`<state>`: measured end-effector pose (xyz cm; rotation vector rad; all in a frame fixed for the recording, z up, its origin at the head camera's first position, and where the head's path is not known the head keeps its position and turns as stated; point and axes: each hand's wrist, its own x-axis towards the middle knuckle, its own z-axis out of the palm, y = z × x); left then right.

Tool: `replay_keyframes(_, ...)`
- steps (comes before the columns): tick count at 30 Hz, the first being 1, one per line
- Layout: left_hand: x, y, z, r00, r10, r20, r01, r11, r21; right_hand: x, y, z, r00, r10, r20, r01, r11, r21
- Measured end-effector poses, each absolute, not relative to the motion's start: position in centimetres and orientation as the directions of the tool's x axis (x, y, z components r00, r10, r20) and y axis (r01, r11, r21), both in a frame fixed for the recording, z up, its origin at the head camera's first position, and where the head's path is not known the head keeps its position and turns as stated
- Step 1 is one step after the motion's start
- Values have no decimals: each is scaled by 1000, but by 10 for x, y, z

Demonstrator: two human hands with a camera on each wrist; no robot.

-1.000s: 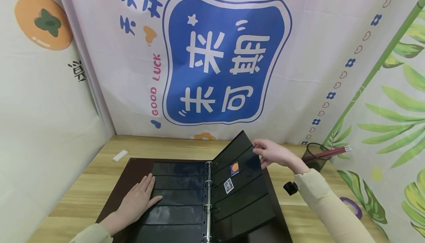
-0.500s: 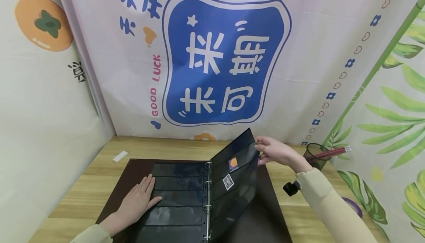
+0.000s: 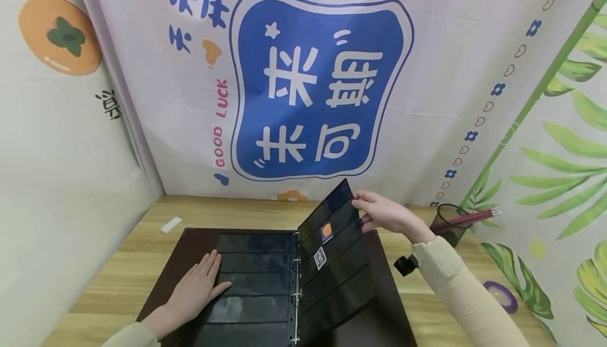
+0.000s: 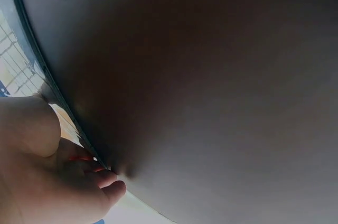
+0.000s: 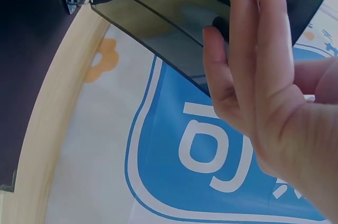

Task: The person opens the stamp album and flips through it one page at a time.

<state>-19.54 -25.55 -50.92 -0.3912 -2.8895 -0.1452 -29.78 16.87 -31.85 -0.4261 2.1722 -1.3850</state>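
Note:
A ring binder album [image 3: 389, 305] with a dark brown cover lies spread on the table. My left hand [image 3: 196, 286] rests flat with straight fingers on the outer edge of its left black pocket page [image 3: 253, 286]. With my right hand [image 3: 381, 211] I pinch the outer upper edge of the right pocket page [image 3: 339, 278], which stands tilted up from the metal rings [image 3: 297, 278]. Two small stamps sit in that page's strips: an orange and purple one [image 3: 327, 231] and a grey one with a white border [image 3: 320, 258]. In the right wrist view, my fingers [image 5: 272, 39] overlap the page.
A white eraser-like block [image 3: 170, 225] lies at the back left of the wooden table. On the right stand a dark mesh cup [image 3: 448, 226] with several red pencils [image 3: 474, 218] and, nearer, a purple ring-shaped object [image 3: 501, 295]. A printed cloth hangs behind the table.
The right page has been lifted more steeply, and its outer edge has moved left along with my right hand. My left hand has stayed in place on the left page.

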Motion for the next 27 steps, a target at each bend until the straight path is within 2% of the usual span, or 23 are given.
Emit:
replay_keyframes(7, -196, -256, -511, -935, 255, 248, 276, 960, 52, -294, 159, -329, -814, -530, -237, 77, 305, -949)
replay_keyframes(12, -196, -257, -512, -930, 262, 258, 284, 958, 50, -283, 157, -346, -794, -593, -136, 39, 174, -984)
replay_keyframes(16, -195, -257, -512, -929, 264, 258, 287, 956, 55, -273, 155, -360, -744, -667, -23, -31, 69, -997)
replay_keyframes(22, -194, -258, -509, -930, 269, 251, 294, 954, 64, -257, 155, -377, -709, -700, 86, -242, 126, -962)
replay_keyframes(27, -196, -256, -499, -938, 278, 206, 305, 946, 111, -249, 152, -389, -682, -715, 155, -318, 99, -943)
